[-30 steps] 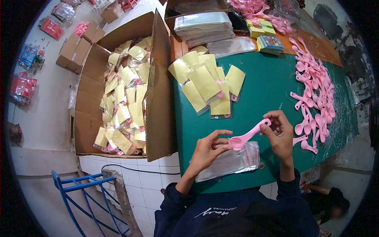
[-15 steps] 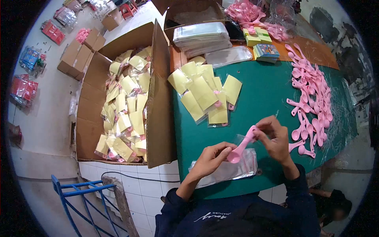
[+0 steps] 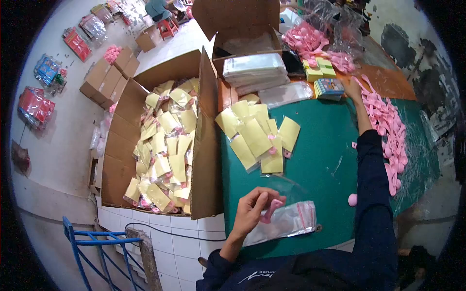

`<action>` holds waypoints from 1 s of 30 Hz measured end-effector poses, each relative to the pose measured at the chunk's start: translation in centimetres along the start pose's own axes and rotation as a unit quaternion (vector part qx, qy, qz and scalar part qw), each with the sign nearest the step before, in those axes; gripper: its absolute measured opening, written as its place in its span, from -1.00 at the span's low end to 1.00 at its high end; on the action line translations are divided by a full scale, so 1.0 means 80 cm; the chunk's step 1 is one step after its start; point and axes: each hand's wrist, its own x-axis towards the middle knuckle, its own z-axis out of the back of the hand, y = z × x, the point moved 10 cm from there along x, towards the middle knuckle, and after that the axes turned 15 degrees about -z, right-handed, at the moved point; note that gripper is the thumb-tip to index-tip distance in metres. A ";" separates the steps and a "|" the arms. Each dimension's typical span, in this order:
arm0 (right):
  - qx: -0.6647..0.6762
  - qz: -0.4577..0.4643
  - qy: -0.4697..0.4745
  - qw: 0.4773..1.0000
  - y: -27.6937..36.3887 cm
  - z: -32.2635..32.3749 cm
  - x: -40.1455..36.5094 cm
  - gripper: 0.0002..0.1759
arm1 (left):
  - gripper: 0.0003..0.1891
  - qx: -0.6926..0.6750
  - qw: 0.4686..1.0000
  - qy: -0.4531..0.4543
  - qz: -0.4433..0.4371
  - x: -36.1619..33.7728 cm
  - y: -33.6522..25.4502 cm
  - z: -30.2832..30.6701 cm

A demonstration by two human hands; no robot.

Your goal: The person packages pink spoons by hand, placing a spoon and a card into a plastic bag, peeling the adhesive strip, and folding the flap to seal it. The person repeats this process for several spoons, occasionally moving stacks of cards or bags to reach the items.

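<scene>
— Where is our left hand?

— Our left hand (image 3: 253, 209) is on the near side of the pile of yellow packets (image 3: 257, 138), closer to us. Its grip is clamped on a pink spoon (image 3: 269, 210), with thumb and fingers pinched around it. The spoon hangs just above the stack of clear bags (image 3: 289, 220), which lies on the green desk (image 3: 320, 155), also on the near side of that pile.

— And the right?

— Our right hand (image 3: 351, 87) is stretched well beyond the pile, up and to its right. It sits beside the small stack of printed cards (image 3: 329, 87), and the heap of loose pink spoons (image 3: 388, 126) starts just past it. We cannot tell whether that grip is apart or together, because the hand is small and turned away.

— Which step do we call it?

— We judge it a fetching step in the bagging. One hand holds a spoon ready and the other reaches for what goes with it. A faint clear film shows above the spoon, but we cannot say whether the spoon is inside a bag.

— What does the next move call for?

— It calls for lifting one piece cleanly and bringing it back to the spoon. Meanwhile the left grip has to stay firm.

— And the cardboard box (image 3: 206, 145)?

— It stands just left of the pile, full of similar yellow packets.
</scene>
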 end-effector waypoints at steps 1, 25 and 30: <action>-0.004 -0.003 -0.022 1.000 -0.004 -0.004 0.014 -0.42 | -0.72 0.000 1.000 -0.002 0.003 -0.003 0.000 0.003; 0.291 0.189 0.353 0.869 0.113 0.069 -0.412 -0.85 | -0.73 0.097 0.994 0.043 0.000 0.033 0.026 -0.002; 0.193 0.165 0.449 0.857 0.117 0.046 -0.438 -0.83 | -0.75 0.232 0.966 0.102 0.048 0.022 0.022 -0.006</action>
